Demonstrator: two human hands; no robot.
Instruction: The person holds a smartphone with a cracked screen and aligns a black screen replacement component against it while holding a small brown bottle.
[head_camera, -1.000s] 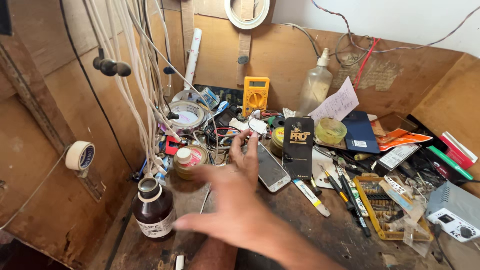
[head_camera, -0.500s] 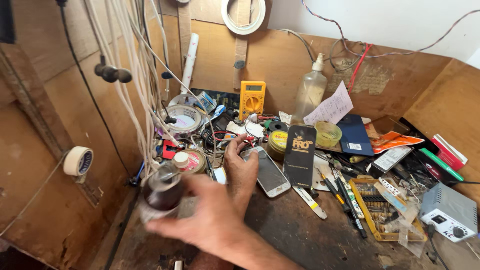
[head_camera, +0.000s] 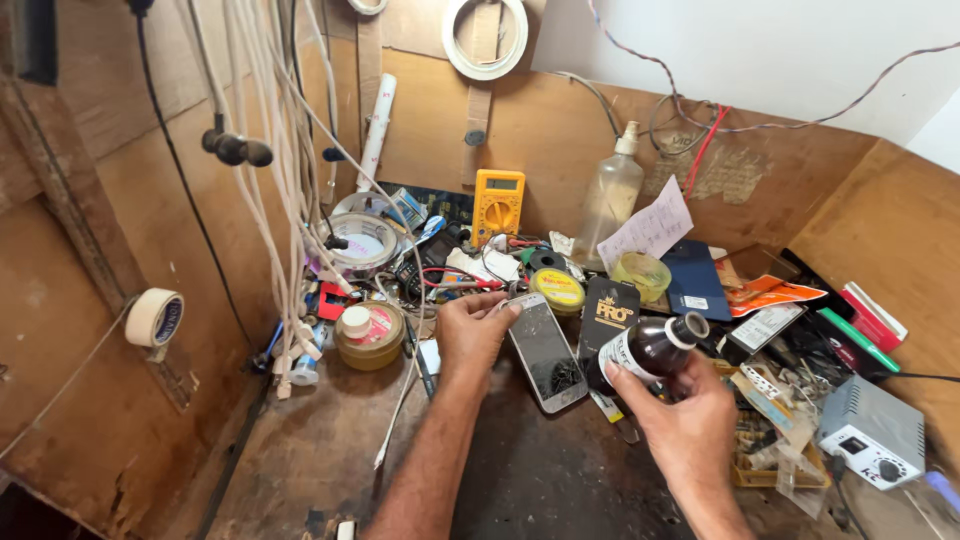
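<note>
Your right hand is wrapped around a dark brown bottle, fingers closed on its body, holding it tilted in the air with its open neck pointing up and to the right. The bottle hangs just beside the phone, above the wooden bench. Your left hand rests at the top left corner of the phone, fingers curled and the fingertips touching its upper edge. The phone lies flat on the bench, screen up, between your two hands. A black box stands just behind the bottle. A yellow meter leans against the back wall, with a clear spray bottle near it. White cables hang down on the left
</note>
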